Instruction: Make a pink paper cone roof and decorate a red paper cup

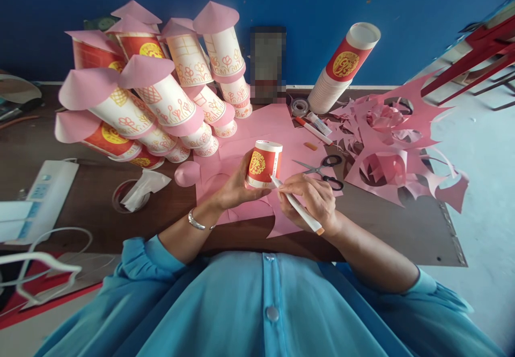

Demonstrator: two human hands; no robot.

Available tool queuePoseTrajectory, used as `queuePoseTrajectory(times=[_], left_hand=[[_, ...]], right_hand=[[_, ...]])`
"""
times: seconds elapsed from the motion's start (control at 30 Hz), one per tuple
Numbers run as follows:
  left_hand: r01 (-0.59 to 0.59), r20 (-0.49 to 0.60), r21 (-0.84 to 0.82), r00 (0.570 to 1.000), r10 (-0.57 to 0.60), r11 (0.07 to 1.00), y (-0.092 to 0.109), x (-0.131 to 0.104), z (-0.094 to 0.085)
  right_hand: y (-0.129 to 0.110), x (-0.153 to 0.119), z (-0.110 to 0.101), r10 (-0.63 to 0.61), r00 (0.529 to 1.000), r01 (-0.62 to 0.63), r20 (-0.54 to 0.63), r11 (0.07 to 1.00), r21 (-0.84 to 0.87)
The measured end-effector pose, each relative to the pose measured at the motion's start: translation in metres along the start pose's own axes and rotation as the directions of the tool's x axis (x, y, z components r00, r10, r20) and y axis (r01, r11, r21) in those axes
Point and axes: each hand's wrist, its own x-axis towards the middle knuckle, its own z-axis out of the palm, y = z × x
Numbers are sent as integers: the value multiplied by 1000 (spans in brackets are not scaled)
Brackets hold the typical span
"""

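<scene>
My left hand (237, 185) is wrapped round a red paper cup (263, 165) with a yellow round print and a white rim, held above the pink paper (257, 131). In my right hand (311, 198) is a white marker (300, 212) with an orange end. Its tip is at the lower right of the cup's red side, by a strip of small print; whether it touches cannot be made out. Open scissors (317, 170) with black handles lie just beyond my right hand. A small pink paper cone (187, 174) rests left of my left hand.
Paper-cup towers (161, 94) with pink cone roofs, several drawn with flowers, stand at the left. A tall cup stack (330, 88) leans at the back right, near a tape roll (299, 107), a red-and-white marker (314, 130) and pink paper scraps (394, 137). A power strip (44, 201) lies far left.
</scene>
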Motion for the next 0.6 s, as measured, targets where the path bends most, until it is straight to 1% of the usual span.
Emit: queuePoseTrajectory(times=[0.07, 0.13, 0.2, 0.4, 0.6], left_hand=[[-93, 2, 43, 996, 93, 995, -2, 0, -1], [-198, 12, 93, 980, 197, 976, -4, 1, -1], [-240, 19, 110, 971, 239, 964, -4, 0, -1], [-213, 11, 70, 977, 213, 975, 1, -3, 1], [-202, 4, 66, 979, 202, 977, 2, -3, 1]], right_hand=[[0, 0, -1, 12, 1000, -12, 0, 1000, -14], [0, 0, -1, 17, 1000, -18, -8, 1000, -19], [0, -1, -1, 17, 1000, -17, -12, 1000, -15], [-1, 0, 0, 18, 1000, -18, -4, 1000, -11], [-1, -1, 1, -5, 1000, 5, -1, 1000, 12]])
